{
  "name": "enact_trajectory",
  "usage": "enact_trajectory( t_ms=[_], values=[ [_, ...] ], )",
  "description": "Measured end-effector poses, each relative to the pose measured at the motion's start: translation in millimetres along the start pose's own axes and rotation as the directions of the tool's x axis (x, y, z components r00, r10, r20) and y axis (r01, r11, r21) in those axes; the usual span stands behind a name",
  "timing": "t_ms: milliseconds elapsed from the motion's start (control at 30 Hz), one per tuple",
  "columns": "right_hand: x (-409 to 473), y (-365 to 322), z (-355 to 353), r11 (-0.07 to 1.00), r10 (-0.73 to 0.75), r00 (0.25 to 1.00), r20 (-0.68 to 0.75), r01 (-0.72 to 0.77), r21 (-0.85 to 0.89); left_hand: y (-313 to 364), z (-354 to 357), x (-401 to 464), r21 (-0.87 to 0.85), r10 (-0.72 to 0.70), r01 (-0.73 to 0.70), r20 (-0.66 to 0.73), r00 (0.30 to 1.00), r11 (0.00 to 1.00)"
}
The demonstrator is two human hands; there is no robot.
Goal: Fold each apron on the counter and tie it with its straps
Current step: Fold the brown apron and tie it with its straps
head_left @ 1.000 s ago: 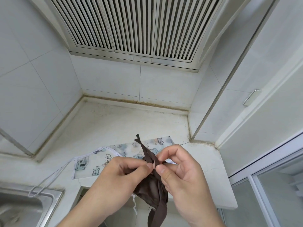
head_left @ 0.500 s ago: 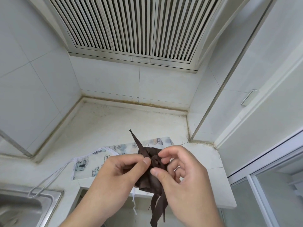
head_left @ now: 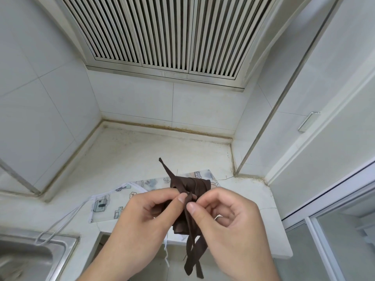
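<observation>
Above the table [head_left: 142,151], near edge: brown bundle [head_left: 190,185] being tied.
Strap [head_left: 189,201] now pinched by left hand [head_left: 150,218] and right hand [head_left: 227,222]; knot closing, printed apron [head_left: 113,201] waits.

I am standing in a small home kitchen. Beyond my fingers a pale, speckled stone counter [head_left: 142,151] runs into a corner, its back seam stained brown where it meets the large glossy white wall tiles [head_left: 46,110]. Above my fingers hangs a slatted stainless-steel extractor hood [head_left: 162,33]. Down to the left of my fingers sits the rim of a stainless-steel sink basin [head_left: 60,248] set into the counter. To the right of my fingers a white cabinet door with a small metal handle [head_left: 308,121] stands over a glass-panelled sliding door frame [head_left: 328,220].
</observation>
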State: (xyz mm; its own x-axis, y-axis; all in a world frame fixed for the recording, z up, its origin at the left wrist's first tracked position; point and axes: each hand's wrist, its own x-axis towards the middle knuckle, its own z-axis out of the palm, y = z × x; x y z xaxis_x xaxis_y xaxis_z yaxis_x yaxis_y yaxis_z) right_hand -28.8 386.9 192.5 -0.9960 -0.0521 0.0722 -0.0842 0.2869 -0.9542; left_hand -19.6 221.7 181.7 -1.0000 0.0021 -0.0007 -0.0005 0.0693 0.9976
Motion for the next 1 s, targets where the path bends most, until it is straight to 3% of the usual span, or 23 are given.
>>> enact_trajectory(
  t_ms=[133,300,467,700,833,1000],
  values=[
    [0.7,-6.1,-1.7,0.999,0.034,0.999,0.019,-0.035,0.035,5.6,2.1,-1.2,0.032,0.043,-0.043,-0.015,0.999,0.999],
    [3.9,0.8,0.8,0.995,0.011,1.000,-0.018,-0.013,-0.094,4.8,2.7,-1.8,0.063,0.040,-0.039,-0.023,0.999,0.997],
    [3.8,8.7,5.9,0.876,-0.245,0.966,-0.081,0.185,-0.446,4.5,4.0,-2.6,0.111,0.023,-0.019,-0.032,0.999,0.994],
    [4.1,22.4,12.7,0.720,-0.482,0.868,-0.121,0.313,-0.619,3.9,7.1,-1.4,0.128,0.021,-0.018,-0.026,0.999,0.992],
    [5.4,19.3,17.8,0.741,-0.456,0.859,-0.234,0.220,-0.635,1.6,14.9,-1.1,0.176,0.065,-0.055,-0.052,0.997,0.983],
    [6.9,19.2,13.4,0.749,-0.400,0.896,-0.191,0.200,-0.631,0.3,15.3,-1.6,0.191,0.065,-0.050,-0.071,0.995,0.980]
  ],
)
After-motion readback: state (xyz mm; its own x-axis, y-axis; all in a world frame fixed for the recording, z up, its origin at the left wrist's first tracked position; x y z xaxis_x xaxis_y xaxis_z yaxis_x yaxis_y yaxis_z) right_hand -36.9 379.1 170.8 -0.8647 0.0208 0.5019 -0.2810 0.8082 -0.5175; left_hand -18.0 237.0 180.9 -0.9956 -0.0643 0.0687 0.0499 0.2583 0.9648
